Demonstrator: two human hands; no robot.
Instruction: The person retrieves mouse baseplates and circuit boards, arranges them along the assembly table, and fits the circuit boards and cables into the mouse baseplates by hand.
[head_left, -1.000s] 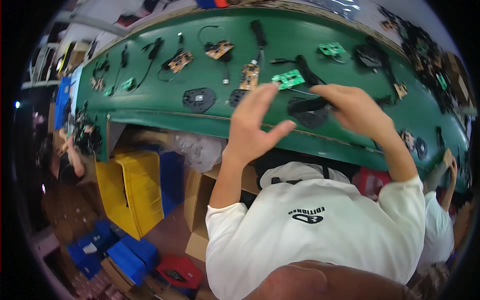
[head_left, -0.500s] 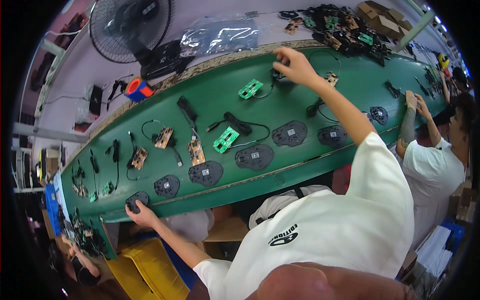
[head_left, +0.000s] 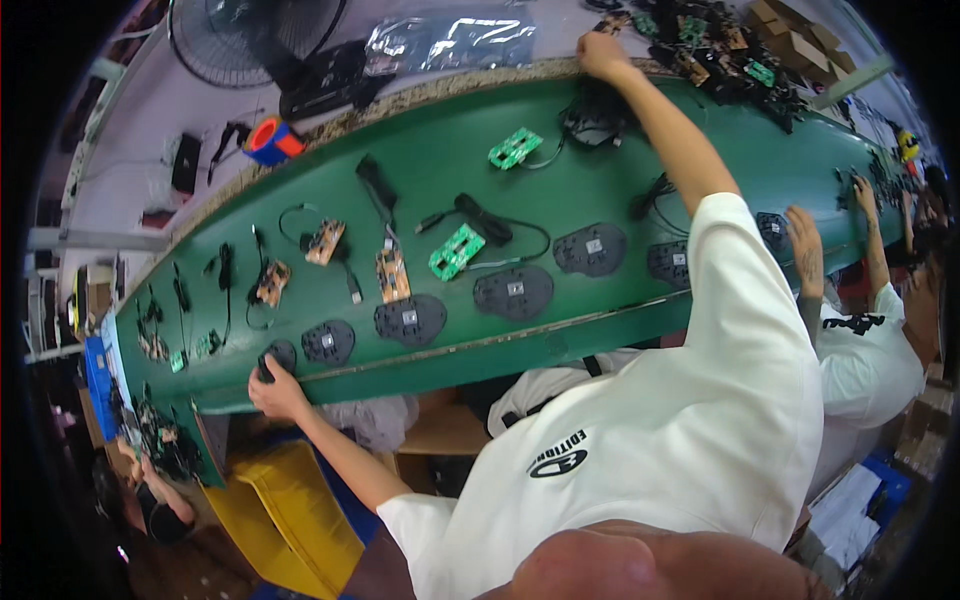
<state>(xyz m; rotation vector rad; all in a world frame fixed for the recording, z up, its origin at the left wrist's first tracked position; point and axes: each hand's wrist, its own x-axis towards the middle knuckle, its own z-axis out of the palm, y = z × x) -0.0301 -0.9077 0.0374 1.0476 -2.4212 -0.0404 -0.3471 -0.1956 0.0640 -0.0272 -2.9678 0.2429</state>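
My left hand [head_left: 278,392] holds the edge of a black mouse-shaped plastic base [head_left: 280,352] at the belt's near left edge. My right arm stretches to the far side, where my right hand [head_left: 606,57] is above the belt's back rim, beside a heap of circuit boards with black cables [head_left: 700,45]. Its fingers are curled, and whatever they hold is hidden. Below that hand lies a coiled black cable [head_left: 592,122], joined to a green circuit board [head_left: 515,148]. Several similar black bases, one of them this base [head_left: 513,292], line the near edge.
Cabled boards, such as a green board [head_left: 457,252] and a brown board [head_left: 392,275], lie along the green belt [head_left: 330,190]. Behind it are a fan [head_left: 255,40], a tape roll [head_left: 272,142] and plastic bags [head_left: 450,40]. A co-worker's hands [head_left: 803,240] are at right.
My right hand has moved from the coiled black cable to the heap beyond the belt's back rim. My left hand stays on the base. The co-worker's hands at right have moved apart.
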